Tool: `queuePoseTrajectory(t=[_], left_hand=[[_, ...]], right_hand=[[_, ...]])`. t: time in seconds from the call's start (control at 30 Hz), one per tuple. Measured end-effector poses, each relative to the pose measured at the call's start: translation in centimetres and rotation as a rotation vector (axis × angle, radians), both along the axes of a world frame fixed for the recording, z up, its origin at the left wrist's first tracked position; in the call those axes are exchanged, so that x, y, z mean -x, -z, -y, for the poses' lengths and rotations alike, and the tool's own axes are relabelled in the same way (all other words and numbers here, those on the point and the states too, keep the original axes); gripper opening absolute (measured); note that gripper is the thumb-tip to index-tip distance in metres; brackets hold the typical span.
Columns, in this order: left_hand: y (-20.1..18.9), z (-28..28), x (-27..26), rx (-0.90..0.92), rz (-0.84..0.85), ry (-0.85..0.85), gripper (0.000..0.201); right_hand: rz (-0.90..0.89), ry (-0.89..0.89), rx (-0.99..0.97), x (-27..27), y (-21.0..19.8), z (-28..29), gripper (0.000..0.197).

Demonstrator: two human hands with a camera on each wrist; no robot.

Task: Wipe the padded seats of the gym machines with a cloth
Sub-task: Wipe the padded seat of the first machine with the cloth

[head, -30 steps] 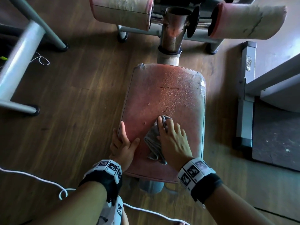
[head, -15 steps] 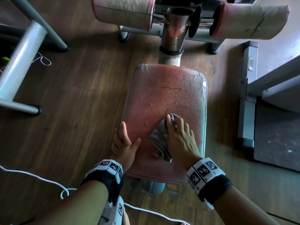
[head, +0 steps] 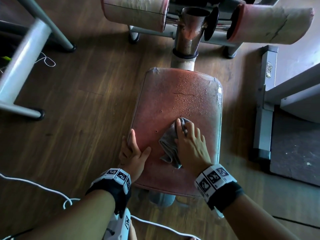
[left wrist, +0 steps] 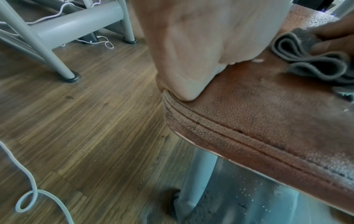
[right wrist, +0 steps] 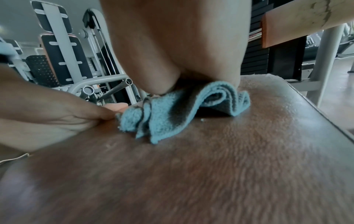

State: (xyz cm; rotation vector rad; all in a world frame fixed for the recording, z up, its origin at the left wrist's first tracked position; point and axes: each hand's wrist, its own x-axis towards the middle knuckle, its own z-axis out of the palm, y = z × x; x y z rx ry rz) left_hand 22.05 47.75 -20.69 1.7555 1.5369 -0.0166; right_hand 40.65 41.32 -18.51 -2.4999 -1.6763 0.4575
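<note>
Pressing bunched grey cloth point(head: 168, 144) onto cracked, droplet-beaded reddish seat point(head: 181, 90).

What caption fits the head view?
Right hand presses a cloth onto the red padded seat; left hand grips its edge.

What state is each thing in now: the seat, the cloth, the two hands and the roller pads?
padded seat, droplets on its far part, cover cracked and worn at the edges
cloth, crumpled in folds, lying on the seat under the right hand
right hand, fingers spread, pressing the cloth down
left hand, gripping the seat's left edge, thumb on top
roller pads, covers worn and cracked
</note>
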Motion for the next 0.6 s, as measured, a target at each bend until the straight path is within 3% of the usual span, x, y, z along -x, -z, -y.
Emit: queuePoseTrajectory(t=[0.4, 0.6], left_hand=[[-0.5, -0.1, -0.2, 0.020, -0.014, -0.003, 0.099], [-0.1, -0.3, 0.1, -0.008, 0.024, 0.031, 0.090]], right_hand=[[0.041, 0.033, -0.003, -0.7, 0.2, -1.0, 0.063], [-0.009, 0.003, -0.048, 1.5, 0.2, 1.9, 0.063]])
